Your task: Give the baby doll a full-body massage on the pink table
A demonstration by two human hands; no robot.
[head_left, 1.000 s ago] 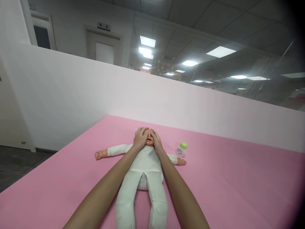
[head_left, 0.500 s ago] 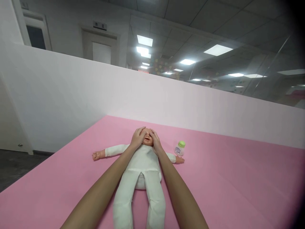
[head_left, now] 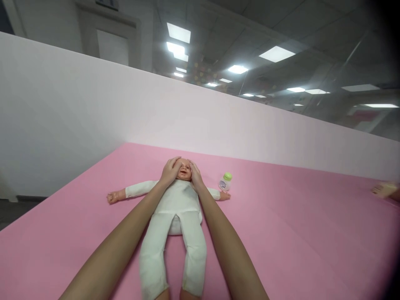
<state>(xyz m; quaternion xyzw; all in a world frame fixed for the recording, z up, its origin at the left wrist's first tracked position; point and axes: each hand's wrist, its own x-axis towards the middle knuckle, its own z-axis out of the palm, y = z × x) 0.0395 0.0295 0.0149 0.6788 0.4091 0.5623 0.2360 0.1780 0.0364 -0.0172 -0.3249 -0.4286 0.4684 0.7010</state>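
A baby doll (head_left: 175, 208) in a white suit lies on its back on the pink mat (head_left: 296, 233), arms spread and head away from me. My left hand (head_left: 169, 171) rests on the left side of the doll's head. On the head's right side lies my right hand (head_left: 195, 177). Both cup the face, which shows between them. A small bottle with a green cap (head_left: 225, 181) stands just right of the doll's outstretched hand.
A white partition wall (head_left: 93, 112) runs along the mat's far edge and left corner. Another person's hand (head_left: 384, 190) shows at the mat's right edge. Dark floor lies off the mat at the left.
My hands have slid outward from over the doll's eyes to the sides of its head, uncovering the face. The view has tilted, shifting the doll left and up.
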